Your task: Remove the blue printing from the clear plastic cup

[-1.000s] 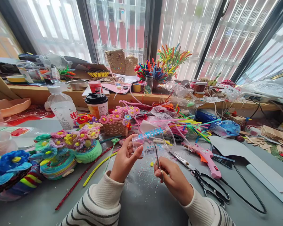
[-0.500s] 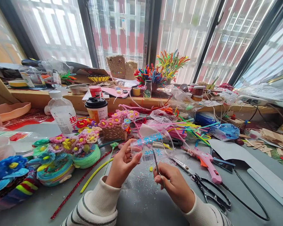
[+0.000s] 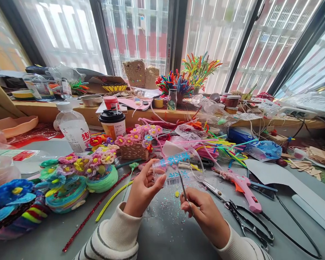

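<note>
My left hand (image 3: pixel 146 187) is closed around the base of a clear plastic cup (image 3: pixel 176 162) with blue lettering and a barcode. The cup lies on its side in the air, mouth to the right. In my right hand (image 3: pixel 206 213) is a pair of slim metal tweezers (image 3: pixel 184 189), pointed up at the cup's wall; whether the tip touches it I cannot tell. Below, bits of glitter (image 3: pixel 165 209) are scattered over the grey table, with a small yellow piece (image 3: pixel 177 194) near the tweezers.
Large scissors (image 3: pixel 249 220) and a pink glue gun (image 3: pixel 245 187) with a cord lie on the right. Baskets of fuzzy flowers (image 3: pixel 101 177) stand on the left, near a water bottle (image 3: pixel 74 126) and a lidded drink cup (image 3: pixel 112 124). Pipe cleaners (image 3: pixel 200 144) are heaped behind.
The whole view has shifted slightly, so everything sits a little farther right. Both hands keep their holds on the cup and the tweezers.
</note>
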